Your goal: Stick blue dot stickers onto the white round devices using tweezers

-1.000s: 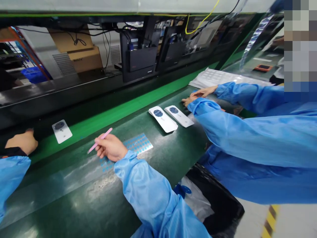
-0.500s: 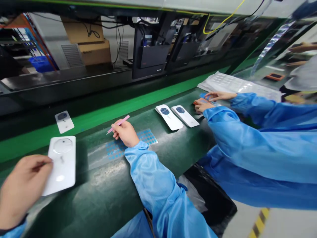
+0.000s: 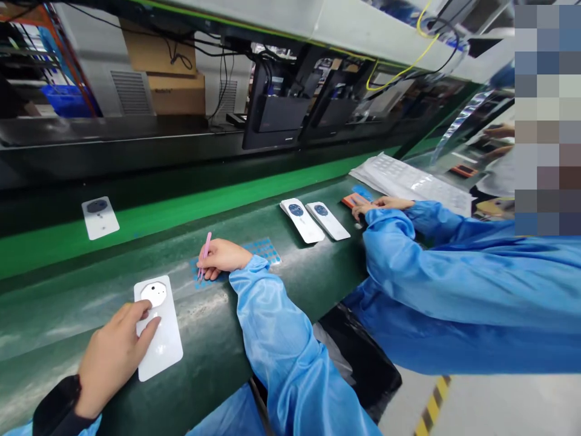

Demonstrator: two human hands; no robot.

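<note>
Two bare hands work over a green conveyor belt [image 3: 59,321]: the left hand [image 3: 113,363] lies on a white plastic card [image 3: 166,348], fingers spread and tips pressing beside its round disc, while the right hand [image 3: 222,257] pinches pink tweezers [image 3: 205,254] between fingers and thumb, tips down at a sheet of blue dot stickers [image 3: 265,249]. The card looks light, stiff and smooth, best held by its long edges. Compared with the earlier view, it sits further along the belt, and the tweezers stand steeper
</note>
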